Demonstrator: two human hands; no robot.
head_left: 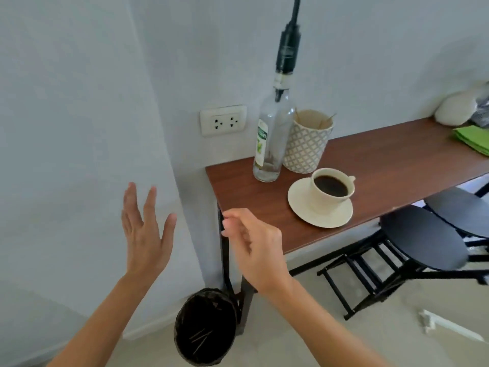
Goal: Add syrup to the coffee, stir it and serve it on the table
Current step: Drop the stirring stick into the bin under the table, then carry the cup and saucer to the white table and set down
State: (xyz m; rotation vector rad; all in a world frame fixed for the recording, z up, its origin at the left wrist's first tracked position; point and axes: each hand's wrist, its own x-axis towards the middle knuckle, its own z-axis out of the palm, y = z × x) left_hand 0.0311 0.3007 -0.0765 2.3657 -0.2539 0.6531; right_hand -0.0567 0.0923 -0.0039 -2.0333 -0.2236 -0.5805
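**A:** Where do you stand in the task right now?

**B:** Judging by the layout, you're at the very start: the syrup step isn't begun. Your left hand (144, 234) is spread flat, fingers apart, holding nothing, at centre-left of the frame in front of the wall. Your right hand (255, 247) is loosely curled, fingertips pinched toward each other, and I see nothing in it; it hangs just off the near left corner of the surface (397, 165).

**A:** And the things you need?

**B:** The syrup bottle (270, 144), with its tall black pump (288, 49), stands upright near the back left corner of the surface, touching or just beside the patterned cup (308, 147) of wooden stirrers (326, 120). It looks nearly empty. The coffee cup (332, 189) sits on its saucer (304, 207), toward the front edge, right of the bottle, filled with black coffee.

**A:** So what does the next move call for?

**B:** Both lie up and right of your hands, apart from them. You'd likely reach your right hand up to the bottle, bring pump and cup together, then take a stirrer.
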